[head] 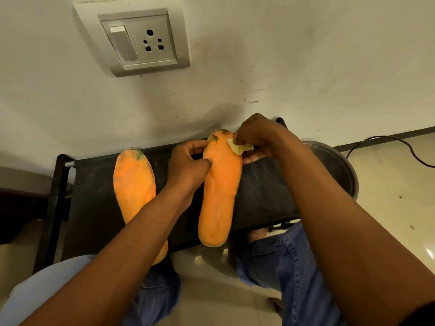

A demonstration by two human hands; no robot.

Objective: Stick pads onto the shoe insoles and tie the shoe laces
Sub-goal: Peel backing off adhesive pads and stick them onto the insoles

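Two orange insoles lie on a black stool. The left insole [134,184] rests flat, its near end hidden under my left forearm. The right insole [221,184] is raised at its far end. My left hand [188,168] grips its left edge, thumb on top. My right hand [261,137] pinches a small crumpled pale yellow pad [240,148] against the insole's upper right edge. No shoes or laces show in view.
The black stool [263,191] stands against a white wall with a socket and switch plate [138,41]. A round dark metal basin [339,165] sits to its right, with a black cable [386,142] on the tiled floor. My knees in blue jeans are below.
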